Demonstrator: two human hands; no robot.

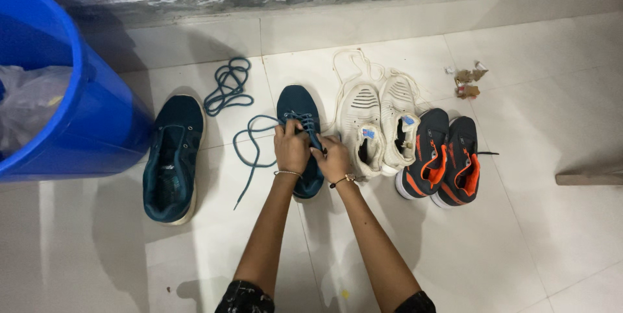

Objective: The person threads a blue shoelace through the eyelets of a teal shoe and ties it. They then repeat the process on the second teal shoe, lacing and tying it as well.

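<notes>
A teal sneaker (295, 107) stands on the tiled floor in the middle, toe pointing to the wall. My left hand (290, 147) rests on its upper and pinches its blue lace (252, 143), which loops out to the left across the floor. My right hand (333, 159) grips the lace end at the shoe's right side. The matching teal sneaker (172, 157) lies to the left with no lace in it. A second loose blue lace (228, 87) is coiled on the floor between the two.
A large blue bucket (97, 118) holding a plastic bag stands at the left. White sneakers (379, 125) and dark sneakers with orange lining (444, 160) sit to the right. Paper scraps (468, 79) lie near the wall; a board edge (589, 178) shows far right.
</notes>
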